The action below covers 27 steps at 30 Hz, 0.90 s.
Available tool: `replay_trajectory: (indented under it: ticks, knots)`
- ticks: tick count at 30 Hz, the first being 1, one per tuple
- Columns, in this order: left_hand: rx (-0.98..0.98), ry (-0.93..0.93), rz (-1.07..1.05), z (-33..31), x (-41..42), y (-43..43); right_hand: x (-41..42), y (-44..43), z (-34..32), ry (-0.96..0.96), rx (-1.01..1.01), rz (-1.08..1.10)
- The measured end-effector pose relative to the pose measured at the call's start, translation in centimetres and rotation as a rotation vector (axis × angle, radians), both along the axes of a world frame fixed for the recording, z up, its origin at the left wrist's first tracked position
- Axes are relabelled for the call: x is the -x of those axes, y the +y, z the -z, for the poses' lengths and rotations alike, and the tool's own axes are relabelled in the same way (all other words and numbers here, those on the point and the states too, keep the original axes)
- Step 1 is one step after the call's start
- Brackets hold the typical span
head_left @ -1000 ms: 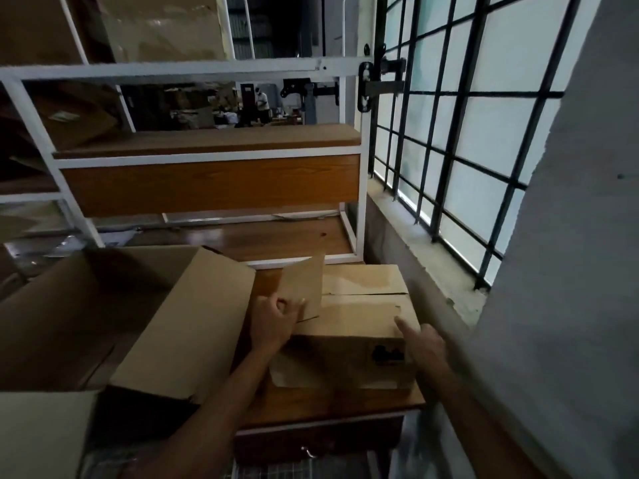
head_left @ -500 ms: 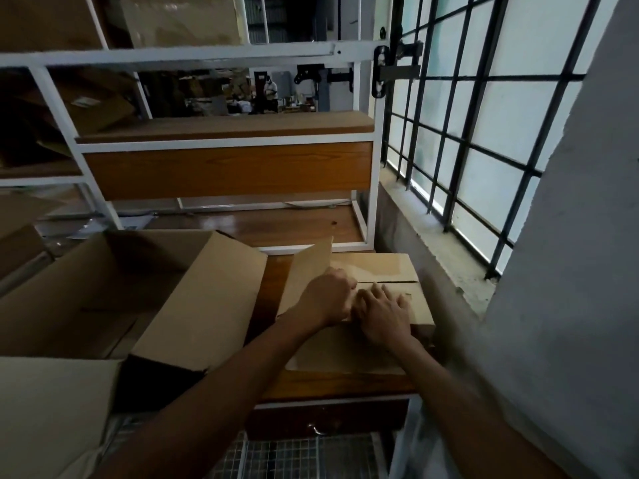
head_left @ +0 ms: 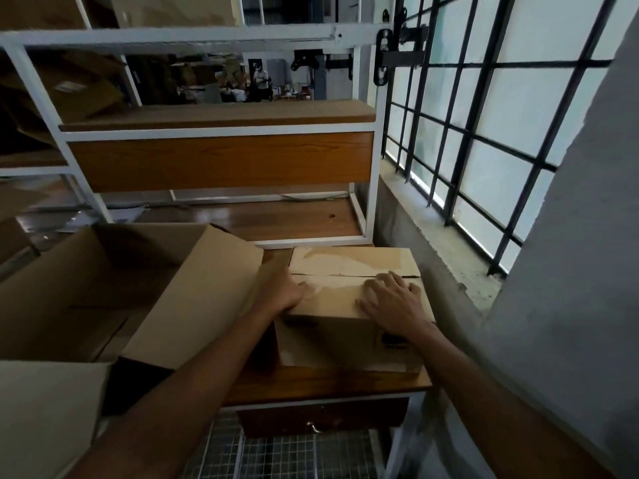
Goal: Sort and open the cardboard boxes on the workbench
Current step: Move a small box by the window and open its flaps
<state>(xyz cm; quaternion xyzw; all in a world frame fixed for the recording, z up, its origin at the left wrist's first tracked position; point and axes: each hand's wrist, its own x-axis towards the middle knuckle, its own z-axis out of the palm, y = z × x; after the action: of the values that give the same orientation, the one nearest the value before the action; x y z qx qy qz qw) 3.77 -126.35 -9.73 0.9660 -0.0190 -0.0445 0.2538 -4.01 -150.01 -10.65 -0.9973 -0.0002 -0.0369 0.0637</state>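
A small brown cardboard box (head_left: pixel 345 337) stands on the wooden workbench (head_left: pixel 311 385) near its right end, its top flaps lying flat with a seam across the middle. My left hand (head_left: pixel 281 288) curls over the box's top left edge. Resting flat on the near top flap is my right hand (head_left: pixel 390 302), fingers spread and reaching the seam. A large cardboard box (head_left: pixel 103 271) sits to the left with its flaps standing open and a dark inside; one flap leans against my left forearm.
A white metal shelf frame with wooden boards (head_left: pixel 221 160) rises behind the boxes, with more cardboard at upper left. A barred window (head_left: pixel 484 133) and a grey wall (head_left: pixel 570 305) close off the right. A drawer (head_left: pixel 321 416) and wire mesh (head_left: pixel 276 454) lie below the bench.
The raised left flap of the small box has been folded down flat. My right hand moved from the box's right side onto its top; my left hand went to the left edge.
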Motion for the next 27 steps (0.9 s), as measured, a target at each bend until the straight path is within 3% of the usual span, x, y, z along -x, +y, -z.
replay_trajectory:
  ticks: [4,9,13,18,22,24,27]
  knots:
    - [0.137,-0.088,-0.012,1.9,-1.1,0.0,-1.5,-2.2,-0.4,0.077,0.046,0.118]
    - [0.140,-0.224,0.031,2.1,-2.6,-0.5,-2.4,-4.0,-0.6,0.145,-0.173,0.284]
    - [0.129,-0.358,0.033,1.8,-5.2,0.0,-1.9,-2.2,-0.5,0.047,-0.077,0.342]
    - [0.036,-0.436,-0.144,1.0,-7.2,-0.2,-2.4,-0.3,-2.0,0.047,0.112,0.468]
    - [0.233,-0.325,-0.160,1.7,-8.2,-0.2,-3.8,-2.1,-1.8,0.054,0.103,0.334]
    - [0.287,-0.351,-0.086,2.2,-8.7,0.0,-4.3,-2.7,-1.1,0.072,0.065,0.202]
    - [0.285,-0.462,0.044,2.6,-9.1,0.3,-5.2,-2.9,-0.3,0.064,-0.032,0.213]
